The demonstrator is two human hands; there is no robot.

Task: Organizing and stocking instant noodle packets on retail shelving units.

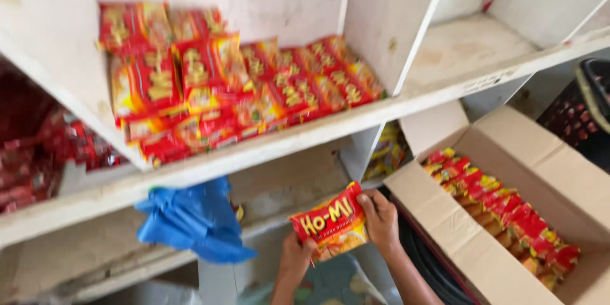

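White shelving (406, 98), scuffed and chipped, is filling most of the view, its vertical dividers splitting it into open compartments. One upper compartment is holding a loose heap of red and yellow noodle packets (222, 82), some lying flat and some leaning on each other, and they are reaching only partway up its back wall, so room is remaining above them. The compartment to its right (470, 44) is showing only bare, stained board. At the far left, a darker compartment is holding red packets (38, 152), too blurred to tell more.

Down at the right, an open cardboard box (445, 216) is sitting with its flaps spread, and a single row of matching packets (502, 210) is standing on edge along the inside of it; much of the box floor beside the row is showing bare, so a good part of its load appears to be out already, while a fair number are waiting inside. A black basket (584, 114) is standing behind the box. A crumpled blue plastic bag (194, 222) is hanging over the lower shelf edge.

Between the bag and the box, both hands are holding up one noodle packet (332, 222). The left hand (295, 260) is gripping its lower corner, and the right hand (381, 219) is pinching its right edge, fingers curled over it.
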